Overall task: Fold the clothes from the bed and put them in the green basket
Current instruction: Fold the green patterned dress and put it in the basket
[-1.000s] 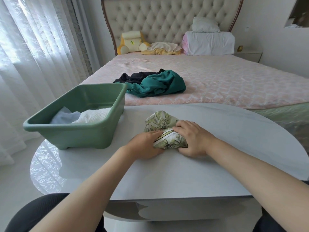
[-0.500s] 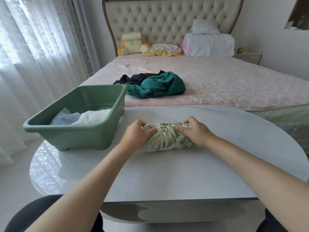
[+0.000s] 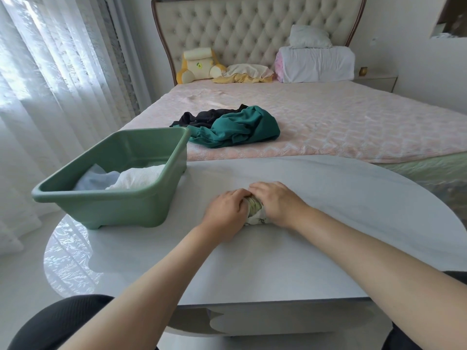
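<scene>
Both hands are down on it, folks: the left hand and the right hand sit knuckle to knuckle, fingers curled over a small rolled bundle of cream and green leaf-print cloth, gripping it from either side so that only a sliver of fabric peeks out between them. That bundle lies on the pale grey rounded table, off to the right of the green rectangular plastic basket and clearly apart from it. The basket stands on the same table top, and inside it we have a folded white ribbed cloth against the near right wall, with a pale blue cloth tucked just to its left. Beyond the basket, on the pink quilted bed, a crumpled teal garment lies unfolded, touching a black garment bunched up behind it. Farther back from the basket, against the cream tufted headboard, there's a yellow and cream plush cushion and a stack of white pillows. To the basket's left hang sheer white curtains, bright with daylight.
</scene>
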A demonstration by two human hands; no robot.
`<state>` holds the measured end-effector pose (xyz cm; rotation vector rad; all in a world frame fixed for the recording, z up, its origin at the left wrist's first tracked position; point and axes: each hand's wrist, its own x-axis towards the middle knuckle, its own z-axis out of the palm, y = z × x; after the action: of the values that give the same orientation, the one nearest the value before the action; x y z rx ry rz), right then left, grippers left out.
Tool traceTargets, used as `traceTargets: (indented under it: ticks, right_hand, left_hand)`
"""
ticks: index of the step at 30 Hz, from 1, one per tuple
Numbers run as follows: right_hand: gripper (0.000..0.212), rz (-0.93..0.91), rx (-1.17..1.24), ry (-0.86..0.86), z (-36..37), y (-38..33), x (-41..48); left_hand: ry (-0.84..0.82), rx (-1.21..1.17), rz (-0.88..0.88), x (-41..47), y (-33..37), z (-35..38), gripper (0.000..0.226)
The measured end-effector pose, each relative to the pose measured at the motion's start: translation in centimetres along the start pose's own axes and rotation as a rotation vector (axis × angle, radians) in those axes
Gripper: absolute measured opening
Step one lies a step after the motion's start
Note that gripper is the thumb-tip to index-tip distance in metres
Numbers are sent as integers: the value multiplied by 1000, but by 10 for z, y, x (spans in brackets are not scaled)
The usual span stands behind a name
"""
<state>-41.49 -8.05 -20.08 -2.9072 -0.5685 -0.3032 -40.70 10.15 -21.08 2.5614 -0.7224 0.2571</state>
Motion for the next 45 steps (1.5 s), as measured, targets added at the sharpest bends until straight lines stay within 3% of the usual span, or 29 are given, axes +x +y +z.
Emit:
traceTargets:
  ticks: [2, 7, 11, 15, 20, 25, 30, 33, 38, 45]
  right_hand:
    - [58, 6, 41, -71, 3, -3, 0]
    - [53, 70, 109, -136, 4, 2, -4]
    - [71, 38, 116, -168, 4, 9, -12]
    - [86, -8, 44, -188, 2, 13, -15]
    - [91, -52, -75, -157, 2, 15, -14]
    - [85, -249, -289, -118, -3, 9, -7]
    - [63, -197, -348, -100, 3, 0, -2]
    - [46, -166, -339, -30, 10, -5, 0]
    - [40, -180, -345, 81, 19, -4, -1]
    - [43, -174, -380, 80, 1, -19, 10]
  left_hand:
    - [-30, 47, -4, 0, -6, 8, 42]
    - [-73, 62, 11, -2, -18, 10, 49]
    - [-141, 64, -43, -1, -34, 10, 48]
    - [-203, 48, -96, -3, -44, 2, 48]
    - [-173, 243, -49, -3, -35, -13, 44]
    - [-215, 275, -44, -8, -27, -21, 42]
    - [-220, 35, -23, -16, -6, -28, 36]
    - [-175, 236, 75, -17, 3, -24, 49]
    - [-175, 471, 69, -8, 9, -20, 28]
    - [-149, 476, 99, -8, -4, -45, 28]
